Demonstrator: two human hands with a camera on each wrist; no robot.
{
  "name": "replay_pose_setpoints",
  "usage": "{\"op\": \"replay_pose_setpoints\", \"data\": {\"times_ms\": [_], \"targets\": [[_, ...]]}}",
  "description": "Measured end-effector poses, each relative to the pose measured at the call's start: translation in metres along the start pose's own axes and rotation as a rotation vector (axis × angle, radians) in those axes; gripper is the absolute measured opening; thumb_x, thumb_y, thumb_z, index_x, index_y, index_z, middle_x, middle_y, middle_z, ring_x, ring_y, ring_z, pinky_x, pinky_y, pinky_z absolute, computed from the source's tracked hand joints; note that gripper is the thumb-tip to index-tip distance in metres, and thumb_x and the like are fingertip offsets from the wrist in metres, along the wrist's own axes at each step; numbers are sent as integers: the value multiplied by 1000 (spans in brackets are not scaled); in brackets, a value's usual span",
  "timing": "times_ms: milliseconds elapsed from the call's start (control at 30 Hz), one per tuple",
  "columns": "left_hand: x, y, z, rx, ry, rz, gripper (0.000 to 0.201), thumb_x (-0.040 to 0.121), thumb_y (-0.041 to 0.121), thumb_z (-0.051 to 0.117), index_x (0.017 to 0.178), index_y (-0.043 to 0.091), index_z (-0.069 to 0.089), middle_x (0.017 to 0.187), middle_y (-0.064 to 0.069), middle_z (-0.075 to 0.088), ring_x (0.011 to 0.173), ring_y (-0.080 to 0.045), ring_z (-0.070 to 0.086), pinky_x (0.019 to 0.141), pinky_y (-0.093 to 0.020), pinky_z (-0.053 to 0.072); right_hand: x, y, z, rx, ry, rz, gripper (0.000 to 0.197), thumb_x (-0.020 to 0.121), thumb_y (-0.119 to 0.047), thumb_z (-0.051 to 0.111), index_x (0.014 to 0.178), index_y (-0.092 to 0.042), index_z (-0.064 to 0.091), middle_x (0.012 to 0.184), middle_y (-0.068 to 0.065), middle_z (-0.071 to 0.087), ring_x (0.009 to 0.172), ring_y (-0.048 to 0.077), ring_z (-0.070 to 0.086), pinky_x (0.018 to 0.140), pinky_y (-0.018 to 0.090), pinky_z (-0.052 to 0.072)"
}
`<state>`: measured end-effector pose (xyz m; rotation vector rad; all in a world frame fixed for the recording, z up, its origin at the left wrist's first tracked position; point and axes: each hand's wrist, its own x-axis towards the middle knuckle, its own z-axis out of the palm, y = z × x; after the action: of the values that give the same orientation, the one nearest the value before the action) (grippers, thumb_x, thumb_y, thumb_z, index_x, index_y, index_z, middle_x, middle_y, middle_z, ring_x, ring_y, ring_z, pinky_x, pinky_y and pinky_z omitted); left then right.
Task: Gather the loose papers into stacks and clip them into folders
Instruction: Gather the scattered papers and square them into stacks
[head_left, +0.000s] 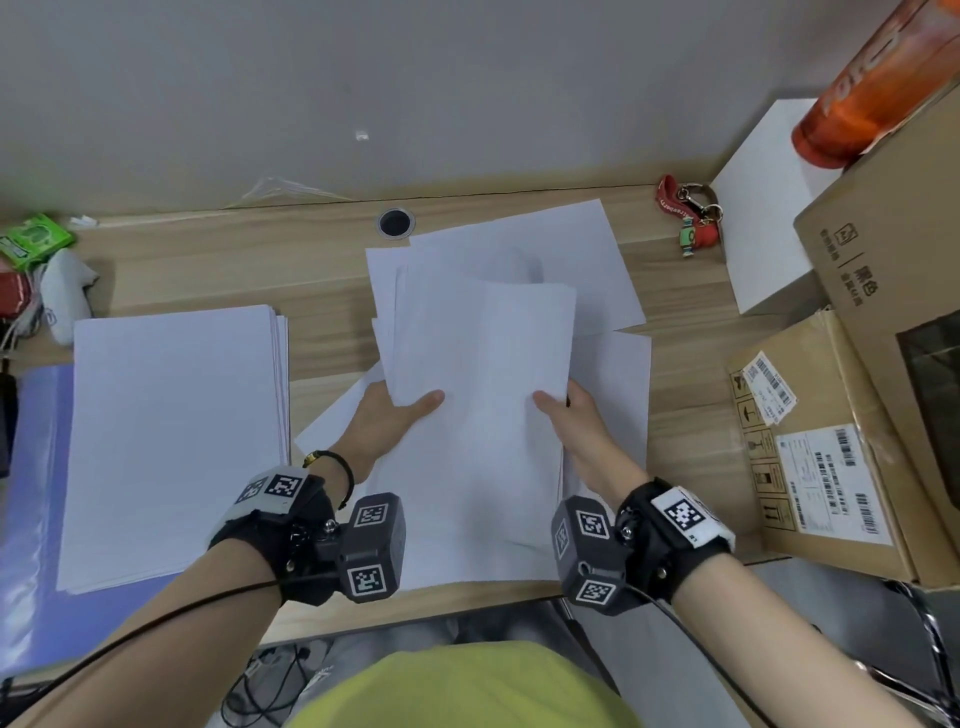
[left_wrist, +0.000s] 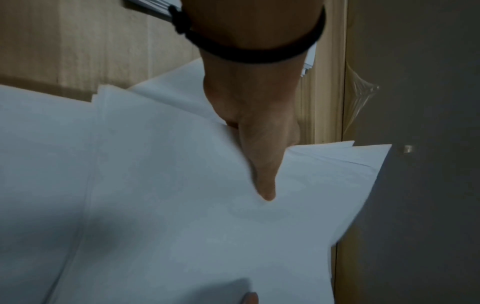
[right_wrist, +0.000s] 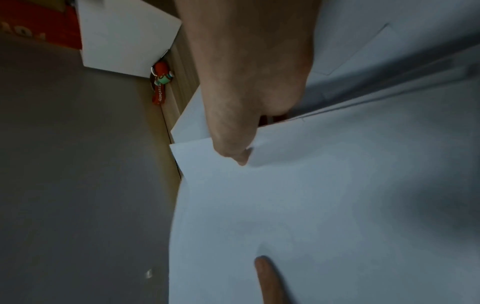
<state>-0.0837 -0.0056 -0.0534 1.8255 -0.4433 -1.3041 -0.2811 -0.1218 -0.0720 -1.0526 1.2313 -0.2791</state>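
here, both the left hand (head_left: 387, 415) and right hand (head_left: 574, 423) pinch a paper sheaf (head_left: 483, 415), thumbs on top; cardboard boxes (head_left: 831, 467) crowd the right, a neat stack (head_left: 171, 441) lies left.

The head view is bright and evenly lit, with soft light from above; the held papers (head_left: 483, 395) throw a faint grey shadow on the sheets beyond. Its edges bow strongly, bending the desk (head_left: 322, 358) rim and the cardboard boxes (head_left: 831, 467) at right. Both wrist views are dim, bluish and soft, the paper near the lens smeared and shadowed
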Motion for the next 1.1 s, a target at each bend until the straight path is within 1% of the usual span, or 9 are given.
{"op": "replay_pose_setpoints", "data": {"times_ms": [67,167,233,333,533,667,767,933,1100], "targets": [[-4,7,-4,-8,-26,32,32,84,34,72,113,24,65,102,9,74,93,-11,71,80,-28,58,-1,-1,-10,-23,19,9,33,91,-24,61,122,-22,50,121,-2,61,108,14,58,92,29,48],[-14,24,-12,-12,-78,91,38,81,33,75,116,22,65,107,7,74,97,-12,71,89,-37,56,-6,-6,-30,-1,11,-7,79,72,-48,76,136,-21,38,139,-2,49,128,14,47,110,38,38],[-22,43,-16,-14,-86,159,36,78,32,76,111,21,68,108,5,74,100,-13,70,92,-38,55,-15,-22,-37,6,-89,-79,59,82,-36,72,133,-23,45,133,-6,58,124,8,53,105,31,42],[-36,78,-20,-41,-54,317,27,76,24,76,103,23,68,105,5,74,99,-13,70,87,-33,56,-36,-58,-38,-90,-187,-236,25,94,-17,57,117,-26,59,114,-13,70,108,2,63,85,16,48],[-48,119,-32,-68,83,581,24,79,9,76,94,26,68,88,21,74,88,-1,70,74,-16,53,-62,-112,-26,-22,-45,-549,17,95,-5,54,99,-20,61,103,-6,69,103,12,65,92,28,52],[-36,99,-35,-69,87,474,30,83,19,74,111,20,65,105,13,72,99,-5,69,88,-26,54,-56,-102,-7,-133,-77,-455,21,99,-6,45,109,-22,56,109,-14,64,102,-3,60,98,23,47],[-35,89,-36,-90,76,430,22,87,21,70,108,25,65,110,10,71,106,-8,67,100,-37,50,-56,-99,1,-172,-27,-400,19,101,-12,42,109,-25,53,104,-17,61,98,-7,57,92,22,43],[-48,102,-49,-84,99,569,26,81,13,76,96,31,66,93,20,73,94,-1,69,80,-19,54,-68,-109,2,6,5,-519,26,97,-5,47,117,-20,56,122,1,63,114,12,59,96,23,48],[-38,93,-60,-77,18,478,42,73,16,82,111,23,65,107,11,73,103,-7,68,87,-24,52,-62,-97,4,-137,-28,-370,24,95,-2,46,112,-18,54,110,-7,61,102,0,58,90,13,43]]}}
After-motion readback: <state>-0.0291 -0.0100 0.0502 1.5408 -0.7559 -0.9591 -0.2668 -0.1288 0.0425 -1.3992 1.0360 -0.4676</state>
